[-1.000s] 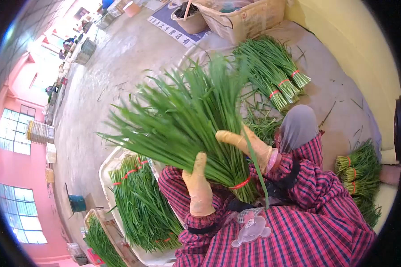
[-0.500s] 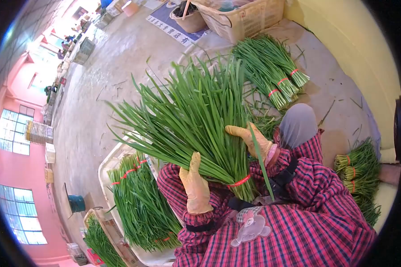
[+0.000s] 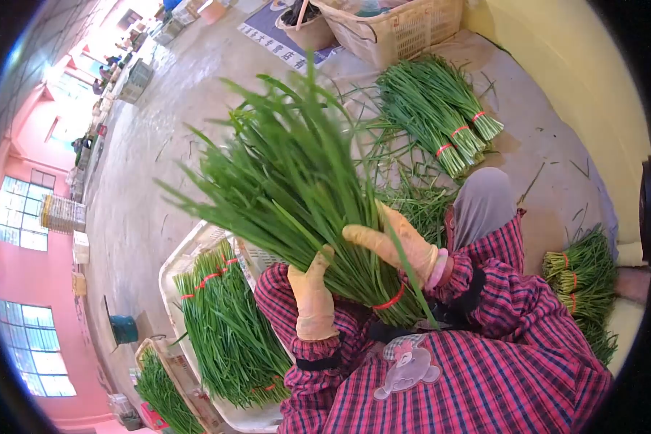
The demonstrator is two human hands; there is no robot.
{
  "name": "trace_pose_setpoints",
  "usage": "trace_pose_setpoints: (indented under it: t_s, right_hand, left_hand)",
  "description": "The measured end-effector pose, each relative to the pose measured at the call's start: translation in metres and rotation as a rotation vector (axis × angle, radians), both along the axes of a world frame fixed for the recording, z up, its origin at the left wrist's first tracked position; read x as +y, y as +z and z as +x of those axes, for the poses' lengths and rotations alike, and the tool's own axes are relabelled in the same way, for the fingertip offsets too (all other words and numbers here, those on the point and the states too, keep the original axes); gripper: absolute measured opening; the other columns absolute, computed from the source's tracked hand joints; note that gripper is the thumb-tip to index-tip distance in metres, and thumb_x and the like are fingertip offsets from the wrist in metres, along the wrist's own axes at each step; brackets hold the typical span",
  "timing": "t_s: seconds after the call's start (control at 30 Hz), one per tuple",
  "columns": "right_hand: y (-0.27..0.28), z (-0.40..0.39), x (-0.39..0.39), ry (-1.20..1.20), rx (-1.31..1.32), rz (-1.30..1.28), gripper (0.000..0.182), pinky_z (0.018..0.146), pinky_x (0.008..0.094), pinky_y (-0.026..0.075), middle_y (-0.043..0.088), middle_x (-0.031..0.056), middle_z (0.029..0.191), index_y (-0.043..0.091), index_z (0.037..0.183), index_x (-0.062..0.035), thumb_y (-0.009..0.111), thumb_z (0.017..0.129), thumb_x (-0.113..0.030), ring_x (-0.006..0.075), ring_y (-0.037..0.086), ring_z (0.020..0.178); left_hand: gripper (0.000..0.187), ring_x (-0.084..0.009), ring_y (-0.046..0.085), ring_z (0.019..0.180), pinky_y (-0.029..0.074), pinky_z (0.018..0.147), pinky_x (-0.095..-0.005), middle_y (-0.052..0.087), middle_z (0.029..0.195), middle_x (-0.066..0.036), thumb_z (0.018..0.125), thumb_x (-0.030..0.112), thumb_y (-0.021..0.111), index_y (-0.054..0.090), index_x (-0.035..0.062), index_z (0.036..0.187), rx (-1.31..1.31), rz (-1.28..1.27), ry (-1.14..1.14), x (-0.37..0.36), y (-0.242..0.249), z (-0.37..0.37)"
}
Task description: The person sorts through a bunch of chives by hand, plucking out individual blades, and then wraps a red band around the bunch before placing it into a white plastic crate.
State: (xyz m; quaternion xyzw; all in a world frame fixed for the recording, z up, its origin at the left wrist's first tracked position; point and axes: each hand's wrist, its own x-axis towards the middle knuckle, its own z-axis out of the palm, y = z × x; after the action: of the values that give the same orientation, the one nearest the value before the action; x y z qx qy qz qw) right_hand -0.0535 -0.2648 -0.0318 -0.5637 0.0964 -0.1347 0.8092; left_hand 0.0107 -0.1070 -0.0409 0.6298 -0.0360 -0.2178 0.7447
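A large bundle of garlic chives [image 3: 296, 181] lies tilted across my lap, its leaf tips fanned up and to the left. A red band [image 3: 389, 297] ties it near the stem ends. My left hand [image 3: 315, 298], in a pale yellow glove, grips the bundle's left side with the thumb up. From the right, my gloved right hand [image 3: 401, 242] presses around the stems above the band, its thumb across the front. The fingers of both hands are partly hidden behind the leaves. One loose leaf [image 3: 410, 267] hangs down beside the right hand.
A white crate [image 3: 168, 271] of banded chives stands at my left, with another crate [image 3: 173, 362] beyond it. Tied bundles [image 3: 437, 108] lie ahead on the sheet, near loose leaves [image 3: 416, 202]. More bundles [image 3: 579, 282] sit at right. A basket [image 3: 390, 32] stands at the back.
The bundle has been squeezed narrower and its leaf tips have swung left, now blurred. My right hand has moved left, closer to my left hand.
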Motion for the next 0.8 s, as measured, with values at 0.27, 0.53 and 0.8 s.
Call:
trace_pose_setpoints:
  t_s: [0.27,0.53,0.8]
  right_hand:
    - [-0.022,-0.003,-0.020,-0.073,0.187,0.529,0.033,0.084,0.0323,0.053,0.070,0.0094,0.107,0.063,0.119,0.0016,0.064,0.090,-0.013,0.0173,0.066,0.092]
    - [-0.021,0.010,-0.028,-0.403,0.170,0.178,0.042,0.101,0.0355,0.044,0.063,0.0143,0.124,0.056,0.125,0.0025,0.068,0.088,-0.014,0.0217,0.058,0.116]
    - [0.053,-0.012,-0.037,-0.170,-0.159,-1.158,0.032,0.089,0.0367,0.047,0.063,0.0100,0.104,0.067,0.111,-0.0133,0.074,0.081,-0.025,0.0283,0.059,0.100]
  left_hand:
    - [0.039,-0.0186,0.064,0.100,0.052,0.090,-0.0315,0.066,0.114,-0.008,0.084,0.001,0.070,0.059,-0.0014,0.122,0.111,-0.127,0.140,0.003,0.002,-0.002]
    - [0.038,-0.0172,0.064,0.099,0.051,0.090,-0.0306,0.067,0.112,-0.006,0.084,0.002,0.072,0.061,-0.0011,0.119,0.078,-0.097,0.171,0.003,0.000,-0.004]
    - [0.030,-0.0141,0.064,0.095,0.051,0.087,-0.0292,0.068,0.108,-0.005,0.085,0.002,0.072,0.065,-0.0016,0.113,0.009,-0.039,0.211,-0.008,0.012,-0.014]
